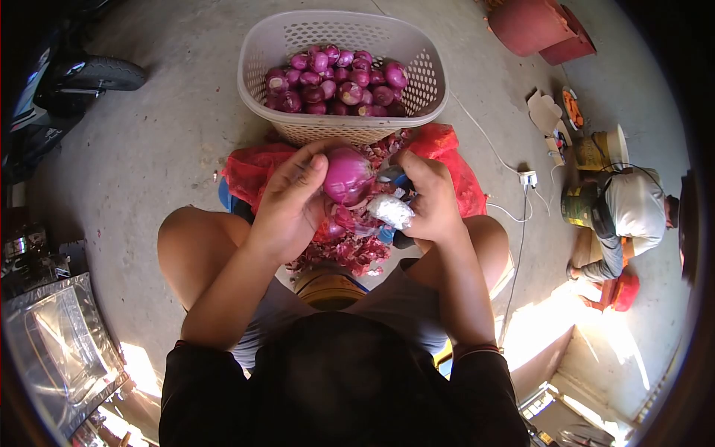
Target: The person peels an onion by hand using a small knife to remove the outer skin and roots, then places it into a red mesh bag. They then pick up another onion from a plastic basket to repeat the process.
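Note:
A peeled, shiny red onion (348, 177) is in my left hand (289, 200), with the thumb lying along its near side and the fingers behind it. Just right of the onion, my right hand (432, 195) is closed, thumb up. A white crinkled wrapping (391, 211) shows at its fingers, and a small grey piece (389, 173) juts out beside the thumb toward the onion; I cannot tell what this hand grips. Loose red onion skins (350, 252) are heaped below both hands, between my knees.
A grey plastic basket (344, 128) of peeled red onions stands ahead. Red mesh sacking (252, 175) lies around the skins. A white cable (484, 127) runs to a socket (527, 178) on the right. Farther right, a person (633, 212) bends over near buckets (577, 205). A wheel (112, 73) is at left.

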